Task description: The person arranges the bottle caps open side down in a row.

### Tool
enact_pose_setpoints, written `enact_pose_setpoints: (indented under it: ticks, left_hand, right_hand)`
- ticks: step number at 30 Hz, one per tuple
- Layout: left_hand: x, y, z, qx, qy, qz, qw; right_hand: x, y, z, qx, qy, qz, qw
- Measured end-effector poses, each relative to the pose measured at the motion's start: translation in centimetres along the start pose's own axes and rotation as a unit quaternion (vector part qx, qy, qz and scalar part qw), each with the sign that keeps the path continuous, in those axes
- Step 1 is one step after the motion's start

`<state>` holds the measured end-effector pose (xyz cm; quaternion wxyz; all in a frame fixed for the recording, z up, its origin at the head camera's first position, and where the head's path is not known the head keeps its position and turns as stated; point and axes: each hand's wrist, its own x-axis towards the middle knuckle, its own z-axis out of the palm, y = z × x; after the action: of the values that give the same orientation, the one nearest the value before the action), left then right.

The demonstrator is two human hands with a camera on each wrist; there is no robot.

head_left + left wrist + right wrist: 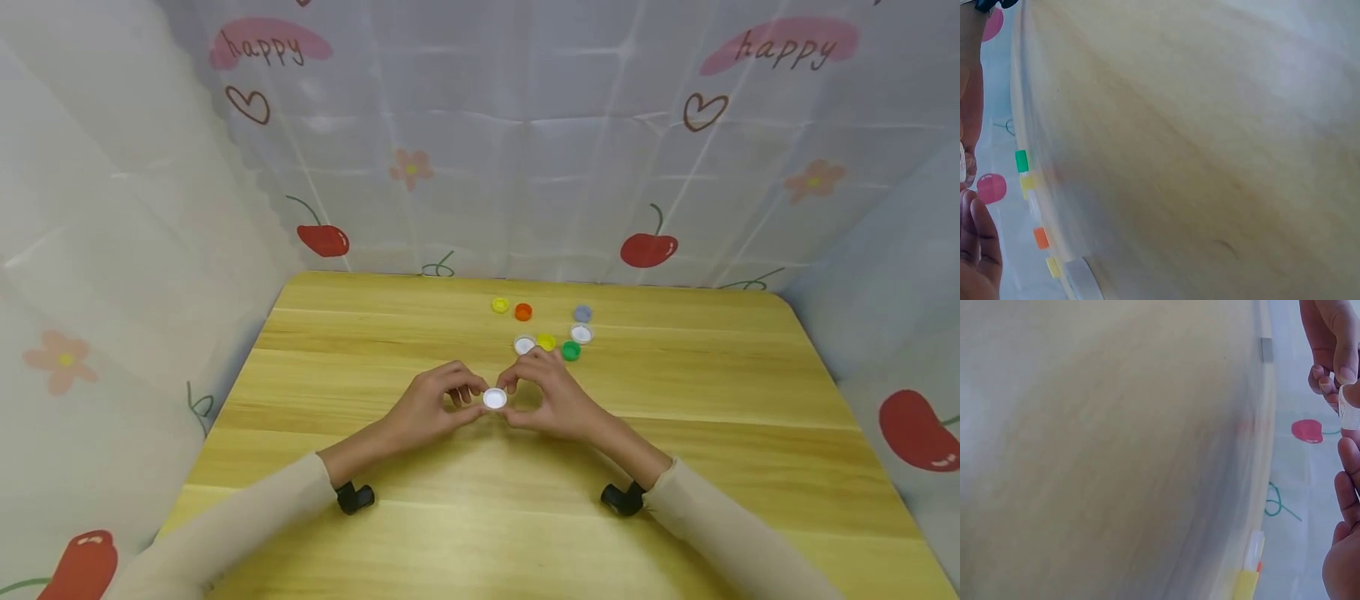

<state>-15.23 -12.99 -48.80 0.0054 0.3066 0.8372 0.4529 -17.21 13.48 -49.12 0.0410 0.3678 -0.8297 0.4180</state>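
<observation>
In the head view, a small white bottle cap [495,399] is held up over the middle of the table, its hollow side facing the camera. My left hand [438,403] pinches its left edge between thumb and fingers. From the opposite side my right hand [551,398] pinches the right edge in the same way. The right wrist view shows the ribbed side wall of the cap [1349,411] between the fingertips. Only a sliver of the cap [962,164] appears at the border of the left wrist view.
Beyond my hands lie several loose caps: yellow [500,306], orange [523,312], grey-blue [582,313], white [581,334], another white [524,344], another yellow [547,342] and green [572,351]. The wooden table [337,333] meets printed curtains [510,150] at back and sides.
</observation>
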Motion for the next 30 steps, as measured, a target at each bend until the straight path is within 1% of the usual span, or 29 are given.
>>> enact_pose_setpoints:
  ticks: [2, 4, 7, 8, 11, 13, 14, 15, 17, 19, 21, 23, 24, 25, 27, 30]
  left_hand:
    - [0.1, 0.0, -0.2, -0.049, -0.013, -0.038, 0.998]
    - [0.3, -0.1, -0.5, -0.102, -0.024, -0.077, 0.9915]
    - [0.7, -0.1, -0.9, -0.18, -0.047, -0.133, 0.9735]
    - [0.8, 0.0, -0.9, -0.197, -0.054, -0.148, 0.9677]
    - [1.0, 0.1, -0.9, -0.248, -0.076, -0.196, 0.9457]
    - [1.1, 0.1, -0.8, -0.275, -0.09, -0.219, 0.9319]
    - [1.1, 0.0, -0.7, -0.282, -0.095, -0.226, 0.9277]
    - [1.1, 0.0, -0.6, -0.288, -0.098, -0.229, 0.9247]
    - [1.1, -0.2, -0.4, -0.297, -0.099, -0.23, 0.9217]
    - [1.0, -0.2, -0.1, -0.301, -0.097, -0.225, 0.9216]
    - [0.9, -0.1, 0.1, -0.297, -0.09, -0.222, 0.9242]
    - [0.9, 0.0, 0.3, -0.29, -0.084, -0.22, 0.9277]
    - [0.9, 0.0, 0.3, -0.281, -0.08, -0.217, 0.9313]
    - [0.9, 0.0, 0.3, -0.268, -0.077, -0.213, 0.9363]
    - [0.9, 0.1, 0.2, -0.233, -0.072, -0.197, 0.9496]
    - [1.0, 0.2, -0.5, -0.168, -0.057, -0.16, 0.9711]
  right_hand:
    - [0.0, 0.0, 0.0, 0.001, 0.005, 0.001, 1.0]
    - [0.0, -0.1, 0.0, -0.002, 0.011, 0.002, 0.9999]
    - [-0.1, -0.4, -0.2, -0.01, 0.02, -0.007, 0.9997]
    - [-0.2, -0.5, -0.3, -0.014, 0.022, -0.013, 0.9996]
    - [-0.3, -0.7, -0.5, -0.026, 0.028, -0.035, 0.9986]
    - [-0.4, -0.8, -0.6, -0.037, 0.033, -0.053, 0.9974]
    - [-0.4, -0.9, -0.6, -0.043, 0.035, -0.061, 0.9966]
    - [-0.5, -0.9, -0.6, -0.048, 0.037, -0.068, 0.9958]
    - [-0.6, -0.8, -0.6, -0.06, 0.039, -0.084, 0.994]
    - [-0.7, -0.8, -0.5, -0.067, 0.038, -0.09, 0.993]
    - [-0.8, -0.8, -0.5, -0.073, 0.034, -0.089, 0.9928]
    - [-0.9, -0.8, -0.5, -0.077, 0.029, -0.084, 0.9931]
    - [-0.9, -0.8, -0.6, -0.076, 0.025, -0.079, 0.9936]
    - [-0.9, -0.8, -0.6, -0.075, 0.02, -0.076, 0.9941]
    - [-1.0, -0.8, -0.7, -0.065, 0.013, -0.064, 0.9957]
    - [-1.1, -0.8, -0.8, -0.032, 0.0, -0.035, 0.9989]
